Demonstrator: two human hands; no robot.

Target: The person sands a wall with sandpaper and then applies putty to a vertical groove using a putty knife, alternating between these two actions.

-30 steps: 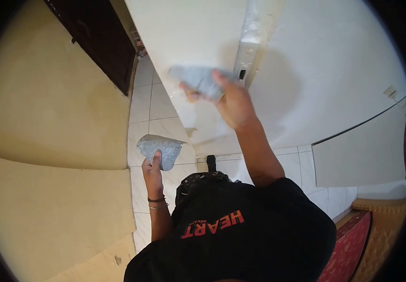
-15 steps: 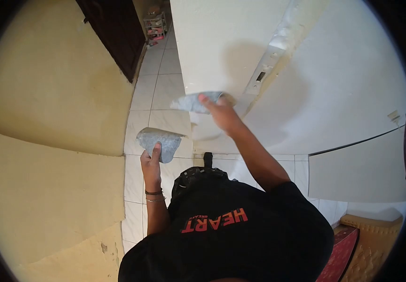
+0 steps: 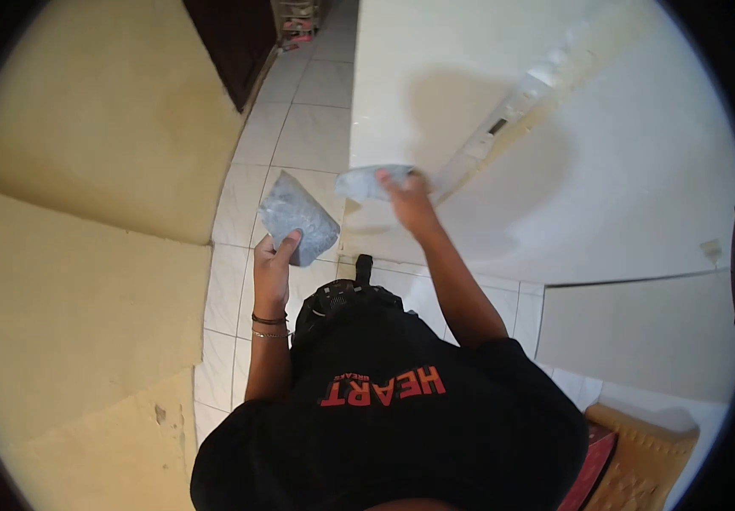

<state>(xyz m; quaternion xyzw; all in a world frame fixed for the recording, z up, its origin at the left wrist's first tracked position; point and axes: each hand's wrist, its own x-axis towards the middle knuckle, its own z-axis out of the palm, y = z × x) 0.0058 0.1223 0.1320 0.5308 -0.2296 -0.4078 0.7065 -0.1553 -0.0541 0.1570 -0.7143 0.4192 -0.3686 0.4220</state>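
Observation:
My left hand (image 3: 275,255) grips a grey, curled sheet of sandpaper (image 3: 297,213), thumb on its near face and the free part standing up. Farther forward, my right hand (image 3: 405,198) has its fingers closed around a second piece of sandpaper (image 3: 362,183), pale grey and bent over, somewhat smeared by motion. This piece overlaps the lower left part of the white wall (image 3: 444,51) in view. To the right of my right hand, a long pale strip (image 3: 480,145) with a dark slot runs slantwise along the wall.
A yellow wall (image 3: 86,281) stands close on my left. White floor tiles (image 3: 312,136) lead forward past a dark door (image 3: 235,47) to a small rack (image 3: 297,17). Behind me on the right is a tan, studded piece of furniture (image 3: 644,451). A switch (image 3: 711,249) sits on the right wall.
The left sheet has been turned and tilted, now showing more of its grey face. My right hand and its piece have shifted slightly to the right; the whole view has moved too.

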